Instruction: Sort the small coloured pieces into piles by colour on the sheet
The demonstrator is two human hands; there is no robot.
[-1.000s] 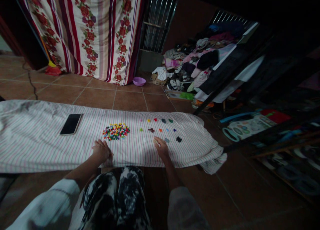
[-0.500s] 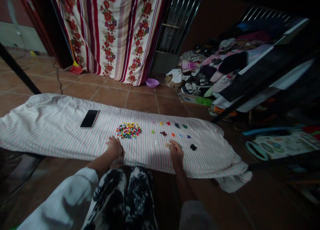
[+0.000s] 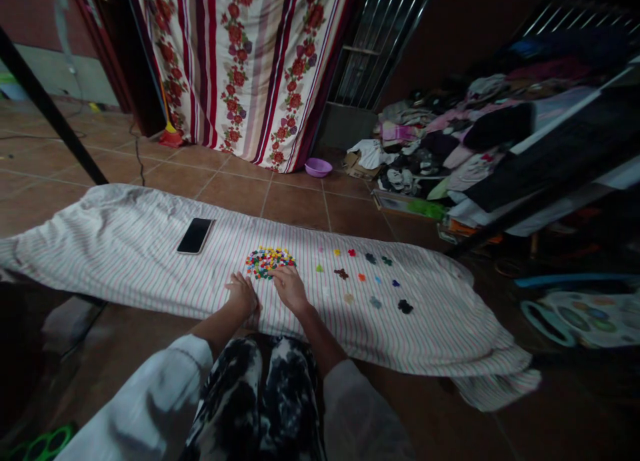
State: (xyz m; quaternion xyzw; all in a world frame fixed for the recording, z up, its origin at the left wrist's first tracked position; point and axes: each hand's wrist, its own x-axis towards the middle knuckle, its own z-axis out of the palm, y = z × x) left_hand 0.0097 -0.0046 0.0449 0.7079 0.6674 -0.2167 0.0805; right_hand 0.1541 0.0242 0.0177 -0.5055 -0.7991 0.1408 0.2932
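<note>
A mixed pile of tiny coloured pieces, like beads or buttons [image 3: 265, 255], lies on the striped cloth [image 3: 165, 274]. At the pile's near right edge, my right hand [image 3: 291, 290] reaches in with fingers stretched out, touching the pieces; no held piece can be made out. My left hand [image 3: 242, 297] rests on the cloth just left of and below the pile, fingers apart and holding nothing. Right of the pile sit small single-colour groups, among them a brown group [image 3: 341, 273], a beige group [image 3: 349, 299], a grey group [image 3: 375, 303] and a black group [image 3: 405, 307].
A phone [image 3: 196, 236] lies on the cloth left of the pile. Beyond, on the tiled floor, are a purple basin [image 3: 319, 167] and a floral curtain [image 3: 240, 67]. Heaped clothes [image 3: 450, 134] fill the back right, and a dark pole [image 3: 50, 104] slants at left.
My right hand has moved left from the beige group to the mixed pile. My left hand stays on the cloth. The whole view has shifted slightly.
</note>
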